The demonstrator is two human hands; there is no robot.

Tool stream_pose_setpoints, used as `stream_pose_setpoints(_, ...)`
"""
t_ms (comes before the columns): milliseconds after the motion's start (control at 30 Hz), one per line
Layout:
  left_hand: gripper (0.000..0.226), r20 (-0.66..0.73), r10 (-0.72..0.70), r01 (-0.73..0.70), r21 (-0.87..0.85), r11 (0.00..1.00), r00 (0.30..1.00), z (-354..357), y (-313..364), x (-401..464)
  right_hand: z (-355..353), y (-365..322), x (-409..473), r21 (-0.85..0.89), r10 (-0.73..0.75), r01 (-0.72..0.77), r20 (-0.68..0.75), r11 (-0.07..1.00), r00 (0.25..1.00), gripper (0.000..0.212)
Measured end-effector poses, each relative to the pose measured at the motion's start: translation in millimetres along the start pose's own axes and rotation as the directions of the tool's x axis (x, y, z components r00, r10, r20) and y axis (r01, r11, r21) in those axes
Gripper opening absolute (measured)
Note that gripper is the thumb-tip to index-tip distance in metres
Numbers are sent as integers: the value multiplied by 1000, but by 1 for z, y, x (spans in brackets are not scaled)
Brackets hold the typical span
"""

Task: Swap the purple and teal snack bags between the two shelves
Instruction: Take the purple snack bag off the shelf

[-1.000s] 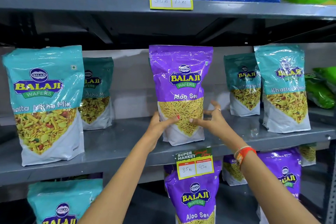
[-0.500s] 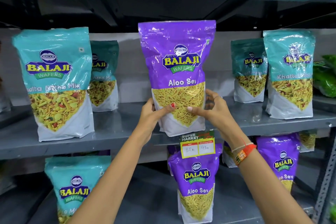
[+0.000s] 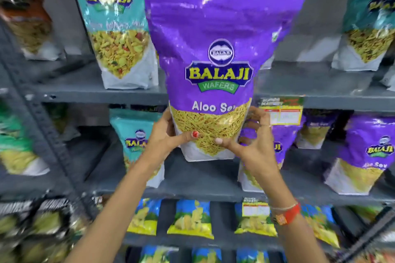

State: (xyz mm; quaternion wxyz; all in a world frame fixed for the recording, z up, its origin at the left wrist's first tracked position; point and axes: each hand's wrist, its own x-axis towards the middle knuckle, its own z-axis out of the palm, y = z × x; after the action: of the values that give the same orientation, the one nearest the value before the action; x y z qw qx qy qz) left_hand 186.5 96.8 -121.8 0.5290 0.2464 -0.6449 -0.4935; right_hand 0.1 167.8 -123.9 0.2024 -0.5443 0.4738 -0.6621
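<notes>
I've got left hand (image 3: 165,132) and right hand (image 3: 249,142) clamped on the purple bag (image 3: 215,53); I'd lower it upright, base first.

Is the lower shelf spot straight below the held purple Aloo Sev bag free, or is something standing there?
Between the teal bag and a purple bag, the lower shelf beneath the held purple Aloo Sev bag looks bare.
</notes>
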Motion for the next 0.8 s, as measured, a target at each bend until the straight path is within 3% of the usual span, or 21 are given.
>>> stream_pose_setpoints(300,93,-82,-267,277,168,946,960,-52,-136,-30,59,144,-38,10,268,-269,48,963,962,78)
stream_pose_setpoints(400,83,-106,-336,351,201,915,936,-59,-173,-27,70,176,-39,-19,323,-322,36,947,946,79)
stream_pose_setpoints(500,76,-108,-369,384,256,887,923,-65,-205,-20,78,202,-37,-43,355,-355,6,934,935,77)
stream_pose_setpoints(633,102,-105,-414,426,298,854,904,-72,-248,-16,87,227,-39,-89,386,-387,-26,918,922,80)
stream_pose_setpoints(700,101,-127,-418,437,297,849,899,-77,-269,-19,89,235,-42,-108,414,-415,-31,904,910,81)
stream_pose_setpoints(800,85,-154,-402,429,244,870,902,-72,-242,-34,95,234,-52,-163,400,-414,-112,895,909,82)
